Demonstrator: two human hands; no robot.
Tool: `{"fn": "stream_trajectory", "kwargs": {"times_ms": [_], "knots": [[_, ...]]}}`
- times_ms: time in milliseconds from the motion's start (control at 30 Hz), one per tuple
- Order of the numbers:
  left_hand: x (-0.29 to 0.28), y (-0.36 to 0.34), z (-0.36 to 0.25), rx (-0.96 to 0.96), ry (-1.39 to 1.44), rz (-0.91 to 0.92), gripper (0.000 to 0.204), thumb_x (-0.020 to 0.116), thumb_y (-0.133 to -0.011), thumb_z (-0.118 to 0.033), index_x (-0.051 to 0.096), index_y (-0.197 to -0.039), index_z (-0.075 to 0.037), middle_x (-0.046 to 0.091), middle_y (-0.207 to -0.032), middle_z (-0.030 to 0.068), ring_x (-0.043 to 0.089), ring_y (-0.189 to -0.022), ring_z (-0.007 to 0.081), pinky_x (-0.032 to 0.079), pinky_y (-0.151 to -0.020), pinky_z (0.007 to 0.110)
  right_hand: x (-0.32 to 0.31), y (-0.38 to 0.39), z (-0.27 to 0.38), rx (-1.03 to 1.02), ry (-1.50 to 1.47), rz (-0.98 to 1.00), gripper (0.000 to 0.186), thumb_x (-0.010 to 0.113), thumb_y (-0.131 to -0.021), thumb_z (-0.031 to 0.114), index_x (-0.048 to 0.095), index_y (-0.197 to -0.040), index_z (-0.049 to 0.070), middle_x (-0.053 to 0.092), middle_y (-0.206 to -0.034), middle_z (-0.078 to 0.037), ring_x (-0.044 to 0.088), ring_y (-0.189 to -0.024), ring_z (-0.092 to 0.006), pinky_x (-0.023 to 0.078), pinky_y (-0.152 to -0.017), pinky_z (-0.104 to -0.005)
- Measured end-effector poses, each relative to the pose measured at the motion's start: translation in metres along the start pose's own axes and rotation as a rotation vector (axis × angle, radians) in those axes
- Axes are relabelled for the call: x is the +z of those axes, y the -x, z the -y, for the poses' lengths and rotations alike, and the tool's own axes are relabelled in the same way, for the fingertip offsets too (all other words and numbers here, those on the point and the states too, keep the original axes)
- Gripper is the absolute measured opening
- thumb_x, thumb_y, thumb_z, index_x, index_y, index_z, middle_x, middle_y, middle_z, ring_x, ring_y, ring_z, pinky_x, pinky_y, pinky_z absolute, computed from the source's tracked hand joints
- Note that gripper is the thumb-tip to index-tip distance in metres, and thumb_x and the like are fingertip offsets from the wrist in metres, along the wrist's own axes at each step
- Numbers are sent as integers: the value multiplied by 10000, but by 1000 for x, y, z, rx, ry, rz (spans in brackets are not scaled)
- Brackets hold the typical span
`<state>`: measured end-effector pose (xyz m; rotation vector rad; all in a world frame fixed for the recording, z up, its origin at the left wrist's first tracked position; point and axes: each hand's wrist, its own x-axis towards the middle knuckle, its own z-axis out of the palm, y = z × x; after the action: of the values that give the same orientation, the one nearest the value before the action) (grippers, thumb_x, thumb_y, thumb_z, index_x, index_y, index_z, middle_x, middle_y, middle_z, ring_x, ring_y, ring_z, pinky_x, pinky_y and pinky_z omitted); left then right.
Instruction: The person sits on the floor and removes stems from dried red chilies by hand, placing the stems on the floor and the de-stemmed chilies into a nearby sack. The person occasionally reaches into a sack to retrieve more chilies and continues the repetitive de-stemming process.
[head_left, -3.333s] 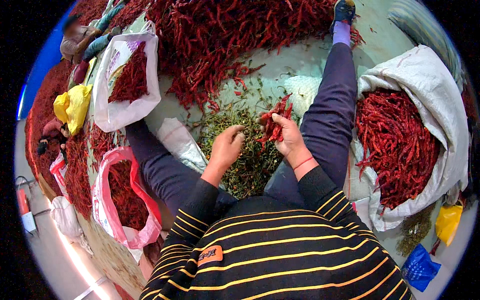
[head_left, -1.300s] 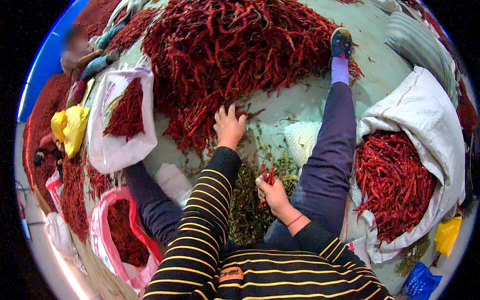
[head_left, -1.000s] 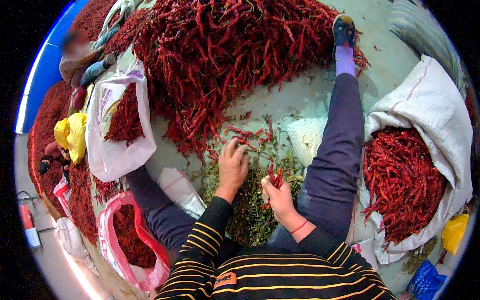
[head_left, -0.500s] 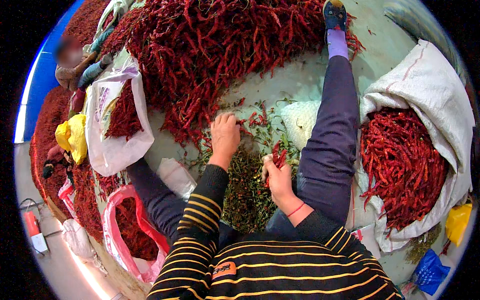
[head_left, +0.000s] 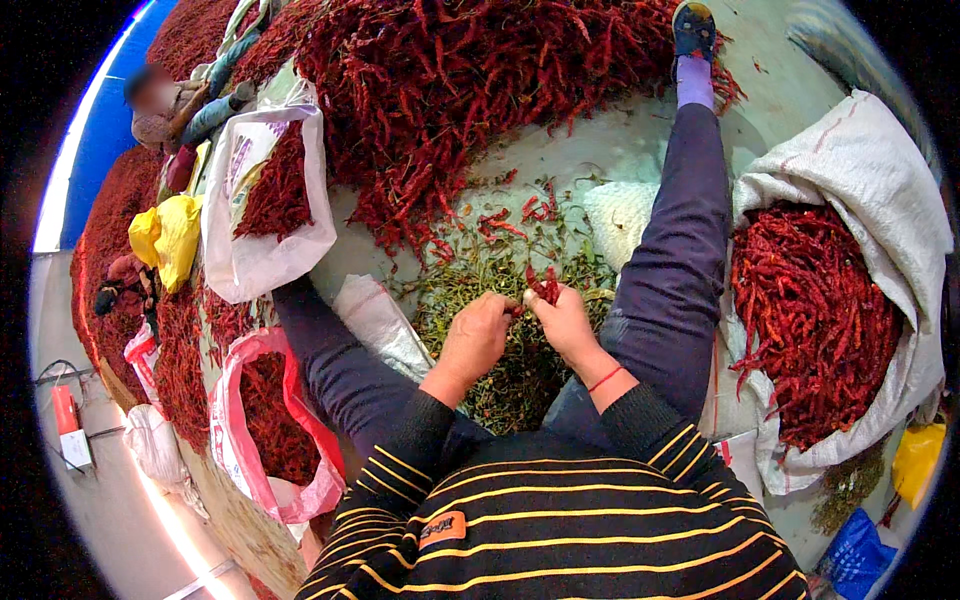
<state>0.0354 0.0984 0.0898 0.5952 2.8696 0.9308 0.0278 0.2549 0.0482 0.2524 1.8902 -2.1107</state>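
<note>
My right hand is closed around a few dried red chillies, whose ends stick up past the thumb. Close against it, my left hand pinches with its fingertips at a chilli end; the fingers partly hide what they grip. Beneath both hands lies a heap of green-brown stems and stalks between my legs. Beyond it, a large pile of dried red chillies spreads over the floor, with a few loose chillies at its near edge.
On the right, a white woven sack lies open, full of red chillies. To the left stand a white bag and a pink-rimmed bag, both holding chillies. A white cushion-like bundle touches my right leg. Another person sits far left.
My left hand has come back from the edge of the chilli pile to meet my right hand. The right hand still holds its chillies. The view has shifted slightly.
</note>
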Motion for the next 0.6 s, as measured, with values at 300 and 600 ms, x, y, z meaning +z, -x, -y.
{"fn": "stream_trajectory", "kwargs": {"times_ms": [300, 600], "knots": [[4, -60, 74, -145, -244, -292, 141, 597, -770, -92, 551, -896, -49, 528, -908, 152, 547, -832, 341, 451, -674, 435, 6, 7, 18, 149, -265, 276, 188, 566, -893, 220, 573, -822, 46, 474, -626, 34, 452, -554, -69, 371, -512, -225], [32, -123, 94, -237, -441, -135, 156, 626, -746, -178, 582, -808, -41, 552, -844, 152, 570, -802, 345, 467, -675, 438, 3, -2, -7, 175, -85, 21, 135, 600, -854, 176, 575, -872, 44, 553, -673, 12, 490, -571, -78, 395, -545, -249]]}}
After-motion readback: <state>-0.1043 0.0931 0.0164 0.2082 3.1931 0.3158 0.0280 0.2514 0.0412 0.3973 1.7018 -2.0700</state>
